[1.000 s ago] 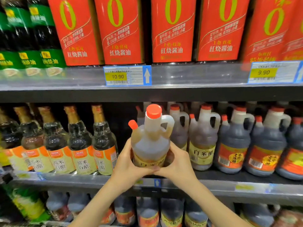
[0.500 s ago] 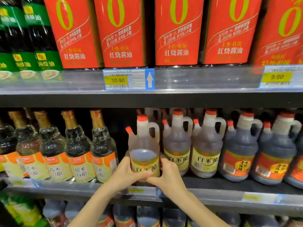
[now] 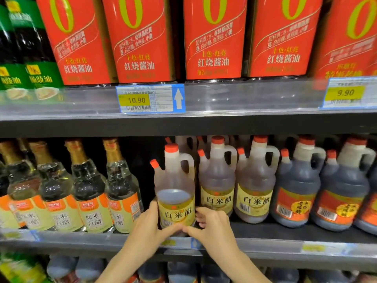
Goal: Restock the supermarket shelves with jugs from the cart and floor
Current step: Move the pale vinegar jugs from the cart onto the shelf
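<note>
On the middle shelf [image 3: 285,231], both hands' [image 3: 146,227] fingers [image 3: 204,211] wrap a seemingly part-filled pale vinegar jug [image 3: 175,193].

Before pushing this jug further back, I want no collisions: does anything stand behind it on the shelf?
Nothing visible does. The jug, held by both hands, has only dark space behind; the neighbouring jug stands close on its right.

A clear jug [image 3: 175,193] with orange caps and yellow label is standing upright on the shelf [image 3: 285,231], just left of two matching jugs [image 3: 236,186].
</note>
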